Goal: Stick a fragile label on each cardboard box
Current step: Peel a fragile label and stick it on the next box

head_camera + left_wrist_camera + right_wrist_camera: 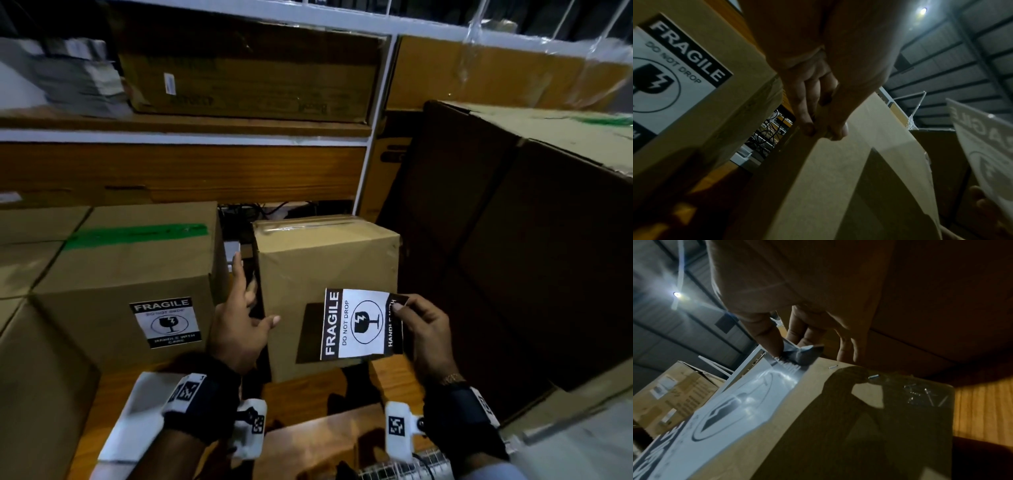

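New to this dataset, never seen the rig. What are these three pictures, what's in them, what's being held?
No robot here: a person works bare-handed with a camera strapped to the head and one to each wrist. The big picture is the head view; the two dark ones look along each hand from the wrist. The right hand pinches a loose fragile label by its end, held in front of the unlabelled small box. The left hand has its grip on that box's left edge, steadying it. The larger box on the left already carries a stuck label.
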Action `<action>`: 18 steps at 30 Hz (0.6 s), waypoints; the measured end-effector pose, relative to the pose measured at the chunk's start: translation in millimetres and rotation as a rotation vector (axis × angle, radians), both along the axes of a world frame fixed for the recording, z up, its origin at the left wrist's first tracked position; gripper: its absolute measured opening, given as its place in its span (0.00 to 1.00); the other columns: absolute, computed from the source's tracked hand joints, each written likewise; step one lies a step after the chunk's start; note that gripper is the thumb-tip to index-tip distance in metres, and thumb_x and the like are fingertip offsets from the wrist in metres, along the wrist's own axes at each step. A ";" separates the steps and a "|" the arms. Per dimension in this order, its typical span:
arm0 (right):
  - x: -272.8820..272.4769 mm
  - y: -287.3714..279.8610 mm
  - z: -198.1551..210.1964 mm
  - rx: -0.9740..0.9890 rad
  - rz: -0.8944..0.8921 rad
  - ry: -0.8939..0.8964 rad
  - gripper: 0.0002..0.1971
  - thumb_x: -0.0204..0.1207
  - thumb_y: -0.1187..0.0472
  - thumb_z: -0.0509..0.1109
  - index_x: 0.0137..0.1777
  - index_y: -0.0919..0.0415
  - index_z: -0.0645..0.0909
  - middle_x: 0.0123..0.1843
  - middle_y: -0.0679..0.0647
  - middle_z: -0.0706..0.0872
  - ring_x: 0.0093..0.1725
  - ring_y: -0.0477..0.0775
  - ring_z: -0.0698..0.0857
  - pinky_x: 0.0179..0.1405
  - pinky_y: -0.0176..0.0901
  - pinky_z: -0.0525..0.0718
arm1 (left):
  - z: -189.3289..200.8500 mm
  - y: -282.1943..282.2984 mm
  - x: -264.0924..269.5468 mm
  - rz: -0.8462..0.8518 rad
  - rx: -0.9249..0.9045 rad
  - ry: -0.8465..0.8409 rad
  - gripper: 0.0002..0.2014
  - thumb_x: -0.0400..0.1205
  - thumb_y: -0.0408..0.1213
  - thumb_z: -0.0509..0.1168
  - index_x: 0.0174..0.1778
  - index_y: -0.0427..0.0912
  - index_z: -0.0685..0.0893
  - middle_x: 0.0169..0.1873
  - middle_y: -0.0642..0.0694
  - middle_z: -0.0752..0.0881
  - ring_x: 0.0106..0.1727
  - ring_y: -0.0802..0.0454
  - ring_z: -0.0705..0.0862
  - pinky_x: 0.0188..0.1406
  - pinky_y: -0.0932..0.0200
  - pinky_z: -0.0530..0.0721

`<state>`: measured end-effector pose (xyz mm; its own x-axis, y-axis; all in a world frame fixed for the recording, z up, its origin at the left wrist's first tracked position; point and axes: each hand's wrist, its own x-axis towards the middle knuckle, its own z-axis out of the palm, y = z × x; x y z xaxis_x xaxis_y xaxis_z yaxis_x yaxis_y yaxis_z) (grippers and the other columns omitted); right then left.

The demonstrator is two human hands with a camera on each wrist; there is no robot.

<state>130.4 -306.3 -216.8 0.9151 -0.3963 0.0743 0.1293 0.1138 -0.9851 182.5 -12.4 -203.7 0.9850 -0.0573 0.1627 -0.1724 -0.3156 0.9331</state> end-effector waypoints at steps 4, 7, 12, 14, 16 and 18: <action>0.6 2.8 11.8 -0.026 -0.016 -0.032 0.14 0.73 0.57 0.80 0.44 0.70 0.84 0.50 0.77 0.88 0.48 0.69 0.86 0.54 0.76 0.83 | 0.0 0.4 -4.5 0.045 -0.020 -0.031 0.62 0.77 0.32 0.80 0.84 0.80 0.39 0.80 0.44 0.76 0.79 0.52 0.77 0.73 0.37 0.82; 1.8 -0.4 18.5 -0.049 -0.040 -0.037 0.03 0.80 0.67 0.74 0.45 0.66 0.87 0.52 0.80 0.87 0.48 0.70 0.88 0.56 0.82 0.83 | 0.1 -0.3 -7.0 0.040 -0.037 -0.038 0.61 0.77 0.32 0.80 0.86 0.76 0.41 0.79 0.44 0.77 0.77 0.53 0.79 0.73 0.43 0.83; 4.1 -5.0 31.7 -0.074 -0.077 -0.115 0.06 0.79 0.66 0.76 0.46 0.70 0.84 0.46 0.72 0.88 0.47 0.65 0.86 0.54 0.70 0.83 | 11.3 -1.7 -8.1 -0.025 -0.136 0.036 0.59 0.79 0.28 0.77 0.88 0.72 0.41 0.81 0.44 0.75 0.79 0.49 0.78 0.78 0.39 0.78; 5.6 -4.9 37.2 -0.101 -0.089 -0.146 0.05 0.81 0.71 0.74 0.44 0.71 0.83 0.45 0.66 0.88 0.47 0.63 0.84 0.52 0.64 0.81 | 16.7 -2.6 -8.0 -0.031 -0.141 0.052 0.59 0.79 0.27 0.77 0.88 0.71 0.41 0.81 0.45 0.75 0.79 0.50 0.78 0.78 0.37 0.77; 5.9 -2.4 41.5 -0.108 -0.091 -0.164 0.05 0.82 0.73 0.72 0.44 0.72 0.82 0.45 0.64 0.88 0.47 0.62 0.84 0.51 0.62 0.81 | 20.6 -2.2 -8.3 -0.023 -0.154 0.074 0.59 0.79 0.26 0.77 0.89 0.69 0.42 0.80 0.44 0.77 0.78 0.49 0.79 0.78 0.36 0.78; 4.9 1.7 47.0 -0.140 -0.091 -0.182 0.05 0.82 0.74 0.71 0.44 0.72 0.83 0.44 0.61 0.89 0.46 0.59 0.86 0.49 0.55 0.84 | 25.4 -1.7 -8.7 -0.012 -0.167 0.091 0.58 0.79 0.26 0.76 0.89 0.67 0.42 0.78 0.41 0.79 0.75 0.47 0.82 0.76 0.36 0.79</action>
